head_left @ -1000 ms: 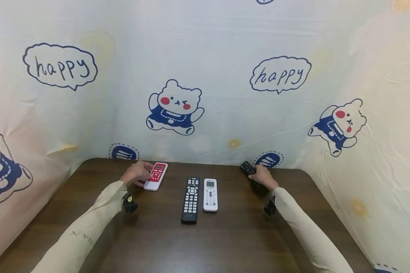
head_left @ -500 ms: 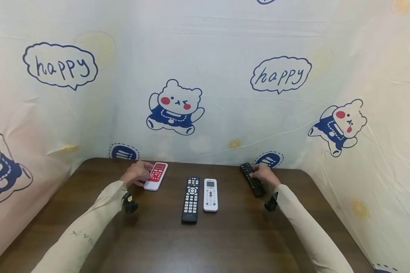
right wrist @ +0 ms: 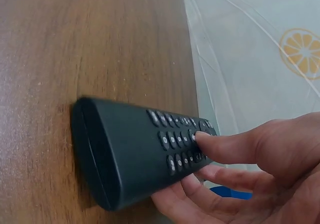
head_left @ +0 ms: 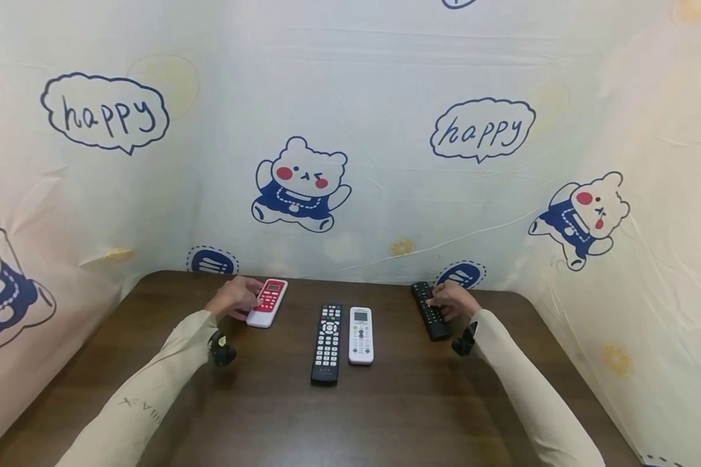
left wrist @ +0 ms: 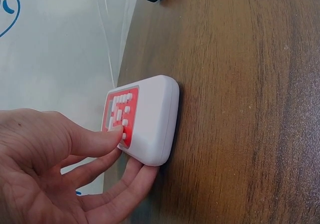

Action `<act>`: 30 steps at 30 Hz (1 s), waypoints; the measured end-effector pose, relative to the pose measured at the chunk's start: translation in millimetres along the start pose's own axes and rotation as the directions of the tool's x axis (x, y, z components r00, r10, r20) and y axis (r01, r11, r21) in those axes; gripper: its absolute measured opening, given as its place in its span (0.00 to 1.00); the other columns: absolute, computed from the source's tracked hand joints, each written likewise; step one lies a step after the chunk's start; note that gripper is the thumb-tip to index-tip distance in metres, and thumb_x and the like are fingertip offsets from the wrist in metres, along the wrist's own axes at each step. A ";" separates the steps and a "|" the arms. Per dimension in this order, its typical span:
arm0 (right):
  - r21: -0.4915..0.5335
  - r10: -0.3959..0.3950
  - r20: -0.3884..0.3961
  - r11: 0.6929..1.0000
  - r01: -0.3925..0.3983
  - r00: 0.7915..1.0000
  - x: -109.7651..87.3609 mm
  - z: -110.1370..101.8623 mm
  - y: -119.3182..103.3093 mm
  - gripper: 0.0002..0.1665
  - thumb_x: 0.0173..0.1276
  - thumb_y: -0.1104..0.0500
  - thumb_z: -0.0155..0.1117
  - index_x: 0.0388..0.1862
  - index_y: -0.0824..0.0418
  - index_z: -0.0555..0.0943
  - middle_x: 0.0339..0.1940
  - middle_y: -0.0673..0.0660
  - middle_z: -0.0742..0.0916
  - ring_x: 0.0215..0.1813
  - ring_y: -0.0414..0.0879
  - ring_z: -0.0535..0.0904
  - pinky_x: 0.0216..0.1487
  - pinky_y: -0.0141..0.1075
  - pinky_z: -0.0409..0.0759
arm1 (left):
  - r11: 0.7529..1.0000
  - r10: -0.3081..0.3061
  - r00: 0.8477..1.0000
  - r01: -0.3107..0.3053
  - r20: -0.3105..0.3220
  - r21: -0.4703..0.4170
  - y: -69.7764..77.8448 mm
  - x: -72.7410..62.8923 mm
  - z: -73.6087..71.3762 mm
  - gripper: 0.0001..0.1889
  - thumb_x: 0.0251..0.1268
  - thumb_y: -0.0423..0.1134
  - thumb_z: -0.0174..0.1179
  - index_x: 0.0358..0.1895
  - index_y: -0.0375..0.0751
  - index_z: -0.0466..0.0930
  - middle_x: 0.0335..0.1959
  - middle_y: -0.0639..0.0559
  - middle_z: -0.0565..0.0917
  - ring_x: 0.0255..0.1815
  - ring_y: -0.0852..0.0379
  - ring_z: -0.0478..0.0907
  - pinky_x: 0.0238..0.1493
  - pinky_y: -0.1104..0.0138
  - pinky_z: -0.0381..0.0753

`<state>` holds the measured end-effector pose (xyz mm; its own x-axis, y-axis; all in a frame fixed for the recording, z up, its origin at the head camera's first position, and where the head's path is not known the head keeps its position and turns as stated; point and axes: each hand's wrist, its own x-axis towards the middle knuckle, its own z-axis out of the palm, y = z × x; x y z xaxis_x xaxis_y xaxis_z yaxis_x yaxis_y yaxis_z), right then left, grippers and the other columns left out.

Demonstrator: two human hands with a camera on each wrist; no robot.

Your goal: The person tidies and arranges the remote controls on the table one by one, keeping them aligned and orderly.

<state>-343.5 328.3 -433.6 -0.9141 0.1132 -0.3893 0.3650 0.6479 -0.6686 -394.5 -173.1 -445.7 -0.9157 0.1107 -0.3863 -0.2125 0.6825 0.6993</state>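
At the table's far left, my left hand (head_left: 235,297) grips a white remote control with a red face (head_left: 267,303). The left wrist view shows the thumb on the buttons of that red and white remote (left wrist: 154,119) and fingers curled at its lower side. Toward the far right, my right hand (head_left: 454,301) holds a black remote control (head_left: 430,312) by its side. In the right wrist view the thumb presses on the keys of the black remote (right wrist: 135,149), with fingers along its edge and underside.
Between the hands, a long black remote (head_left: 326,344) and a white remote with a small screen (head_left: 360,335) lie side by side on the brown wooden table (head_left: 304,425). A printed curtain (head_left: 385,194) stands right behind the table's far edge.
The black remote in my right hand has turned slightly and its near end has come a little toward me and left. My left hand and its remote stay put.
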 end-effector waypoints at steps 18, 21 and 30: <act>0.055 0.035 0.055 0.998 -0.038 0.998 5.2 -1.5 -0.4 0.21 0.77 0.64 0.62 0.62 0.72 0.71 0.59 0.72 0.81 0.59 0.67 0.83 0.55 0.53 0.89 | 1.000 0.013 1.000 -0.013 -0.011 0.016 1.9 1.9 0.9 0.29 0.73 0.28 0.60 0.76 0.32 0.68 0.72 0.29 0.72 0.60 0.36 0.80 0.42 0.55 0.91; 0.089 0.051 0.059 0.994 -0.056 0.997 4.5 -0.9 2.3 0.26 0.78 0.64 0.60 0.69 0.74 0.68 0.62 0.74 0.79 0.62 0.70 0.81 0.57 0.55 0.88 | 1.000 0.011 1.000 -0.010 -0.007 0.018 1.1 2.0 2.3 0.29 0.73 0.28 0.59 0.76 0.32 0.68 0.72 0.29 0.72 0.60 0.37 0.80 0.42 0.56 0.91; 0.139 0.062 0.076 0.988 -0.072 0.995 7.1 -0.7 4.7 0.31 0.77 0.62 0.62 0.73 0.73 0.66 0.64 0.74 0.78 0.64 0.68 0.80 0.60 0.54 0.87 | 1.000 0.009 1.000 -0.009 -0.013 0.030 -0.6 1.7 1.4 0.29 0.74 0.28 0.58 0.76 0.32 0.67 0.73 0.29 0.71 0.61 0.36 0.80 0.44 0.55 0.91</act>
<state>-348.3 332.7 -439.1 -0.8736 0.0956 -0.4772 0.4512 0.5268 -0.7204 -395.5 -172.3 -447.5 -0.9220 0.1078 -0.3719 -0.1939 0.7029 0.6844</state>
